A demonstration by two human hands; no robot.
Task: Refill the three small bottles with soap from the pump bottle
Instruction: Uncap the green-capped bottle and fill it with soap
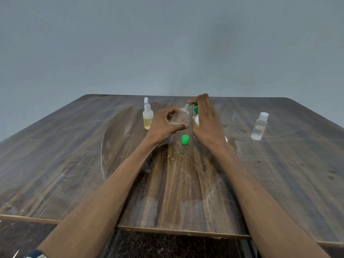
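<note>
My left hand (164,123) grips a small clear bottle (181,116), tilted with its open neck toward a green pump nozzle. My right hand (206,121) wraps around the white pump bottle (197,120), mostly hidden behind it, with a finger on the green pump head (193,106). A green cap (185,140) stands on the table just in front of both hands. To the left stands a small bottle of yellowish liquid (148,116) with its white flip lid up. At the right stands a small clear bottle (259,126) with a white cap.
The worn wooden table (93,164) has wet smears and droplets near the right bottle. Its front edge runs near the bottom of the view, with dark floor below. A plain grey wall stands behind.
</note>
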